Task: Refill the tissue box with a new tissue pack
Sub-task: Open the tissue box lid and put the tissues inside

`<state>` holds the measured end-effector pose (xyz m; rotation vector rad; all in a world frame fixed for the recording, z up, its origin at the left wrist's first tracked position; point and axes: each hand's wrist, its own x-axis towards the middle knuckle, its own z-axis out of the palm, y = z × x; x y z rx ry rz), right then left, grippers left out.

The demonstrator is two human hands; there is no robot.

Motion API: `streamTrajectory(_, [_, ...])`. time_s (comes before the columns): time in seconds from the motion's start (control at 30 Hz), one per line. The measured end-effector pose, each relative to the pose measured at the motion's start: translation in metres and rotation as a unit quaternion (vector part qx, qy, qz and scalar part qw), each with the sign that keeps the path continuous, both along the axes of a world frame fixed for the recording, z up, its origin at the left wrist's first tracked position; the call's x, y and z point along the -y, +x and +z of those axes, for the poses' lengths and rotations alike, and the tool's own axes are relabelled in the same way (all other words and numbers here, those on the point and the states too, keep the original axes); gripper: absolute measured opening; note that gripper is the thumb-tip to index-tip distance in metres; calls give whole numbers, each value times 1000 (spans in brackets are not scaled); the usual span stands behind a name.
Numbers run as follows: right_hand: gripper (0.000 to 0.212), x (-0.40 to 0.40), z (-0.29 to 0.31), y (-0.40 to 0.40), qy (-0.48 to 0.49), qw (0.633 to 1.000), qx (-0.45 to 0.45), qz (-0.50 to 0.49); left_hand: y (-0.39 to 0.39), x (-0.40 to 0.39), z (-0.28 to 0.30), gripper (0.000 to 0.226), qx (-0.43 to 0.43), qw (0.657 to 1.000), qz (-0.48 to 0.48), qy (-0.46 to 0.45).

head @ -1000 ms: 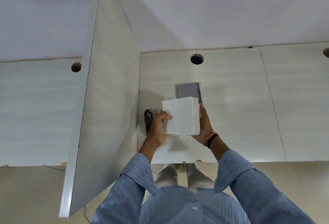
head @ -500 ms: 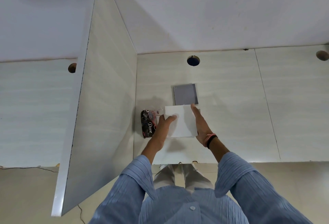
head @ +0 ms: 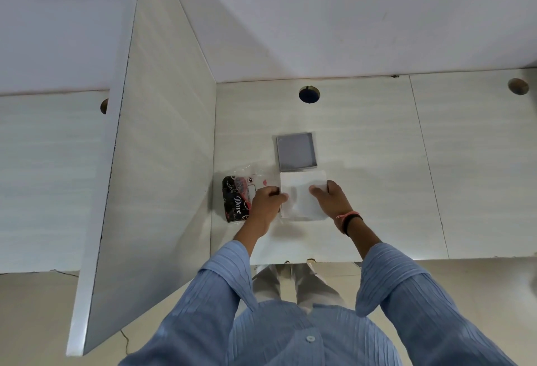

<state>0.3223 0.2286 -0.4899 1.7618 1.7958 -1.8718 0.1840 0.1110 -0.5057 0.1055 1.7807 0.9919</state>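
Note:
A white stack of tissues lies flat on the pale desk, just in front of a square grey tissue box. My left hand grips the stack's left edge. My right hand holds its right side, fingers curled over the top. A black and red wrapper marked "Dove", with clear plastic at its top, lies to the left of the stack, partly behind my left hand.
A tall pale divider panel stands at the left, close to the wrapper. Round cable holes sit near the back of the desk by the white wall. The desk's front edge runs just below my wrists.
The tissue stack was held up in the air a second ago; both hands have lowered it flat onto the desk in front of the grey box.

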Motion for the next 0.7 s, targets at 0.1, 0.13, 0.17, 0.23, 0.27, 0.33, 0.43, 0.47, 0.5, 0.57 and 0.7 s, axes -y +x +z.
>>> streamTrajectory(0.1, [35,1,1,-2,33,998,27,38,2,-3,-8,36,-18,999,6,-25])
streamTrajectory(0.13, [35,1,3,-4,43,997,34,45,2,-3,-10,37,-22,999,9,-25])
streamTrajectory(0.17, [36,2,4,-5,52,997,37,50,2,-3,-12,36,-24,999,8,-25])
streamTrajectory(0.23, [41,3,2,-7,54,996,47,55,3,-3,-16,34,-36,999,0,-29])
streamTrajectory(0.27, [45,4,2,-7,54,996,51,57,3,-3,-19,34,-42,999,-3,-27])
streamTrajectory(0.33, [51,5,-1,-6,62,994,60,64,5,-4,-20,31,-50,998,-6,-27])
streamTrajectory(0.43, [58,10,0,-6,82,989,76,92,5,-4,-18,30,-46,999,2,-21])
streamTrajectory(0.47, [63,12,0,-6,95,987,84,100,5,-4,-14,29,-40,999,1,-19])
streamTrajectory(0.5, [67,14,-1,-5,114,984,92,103,6,-4,-11,21,-40,999,-3,-20])
streamTrajectory(0.57, [70,17,-5,-3,146,980,108,76,7,-4,-8,14,-39,999,-4,-19])
streamTrajectory(0.7, [53,18,-13,3,108,986,118,50,9,-1,-22,26,-61,998,-2,-21])
